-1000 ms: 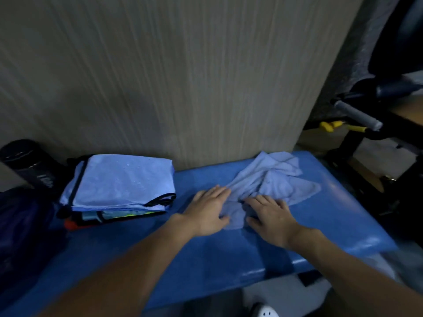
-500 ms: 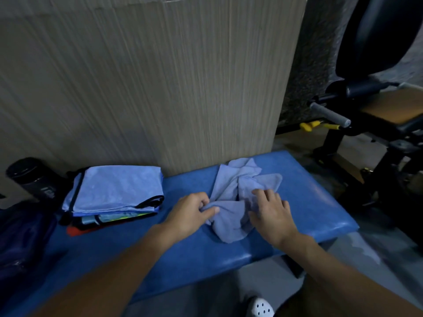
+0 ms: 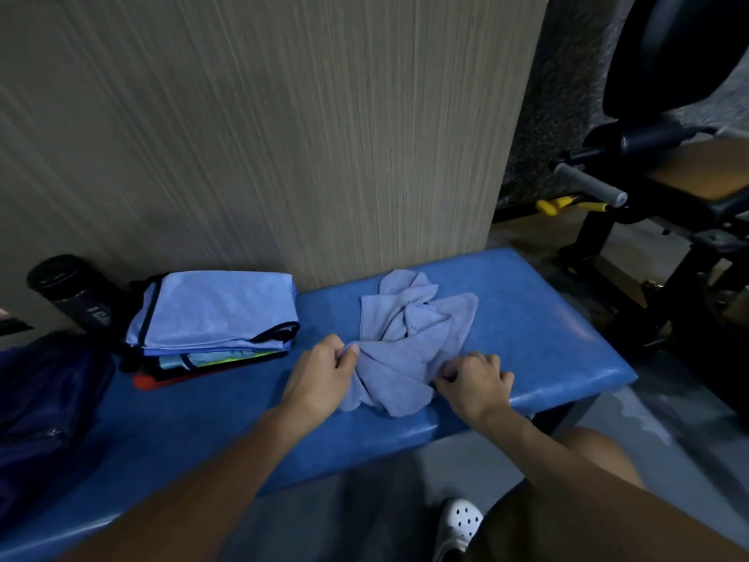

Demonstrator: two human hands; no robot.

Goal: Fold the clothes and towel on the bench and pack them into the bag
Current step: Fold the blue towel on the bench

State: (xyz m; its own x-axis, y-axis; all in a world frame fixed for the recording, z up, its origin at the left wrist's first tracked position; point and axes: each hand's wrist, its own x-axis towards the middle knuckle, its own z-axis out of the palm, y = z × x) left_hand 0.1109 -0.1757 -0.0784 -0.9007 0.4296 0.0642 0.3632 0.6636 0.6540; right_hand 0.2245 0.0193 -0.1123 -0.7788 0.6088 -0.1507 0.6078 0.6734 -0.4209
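Observation:
A crumpled light-blue towel [image 3: 409, 342] lies on the blue padded bench [image 3: 539, 330], right of centre. My left hand [image 3: 320, 375] pinches the towel's near-left edge between thumb and fingers. My right hand [image 3: 474, 383] grips the towel's near-right edge with curled fingers. A stack of folded clothes [image 3: 210, 314], light blue on top with darker and coloured pieces below, sits on the bench to the left. The dark navy bag [image 3: 44, 403] lies at the bench's far left end.
A black bottle [image 3: 69, 290] stands behind the bag against the wood-grain wall panel [image 3: 283, 135]. Black gym equipment [image 3: 664, 188] with a grey handle and yellow pin stands to the right. My foot in a white shoe [image 3: 460, 525] is on the floor below the bench.
Both hands went from lying flat on the towel to curling and gripping its near edges. The towel has bunched up toward me.

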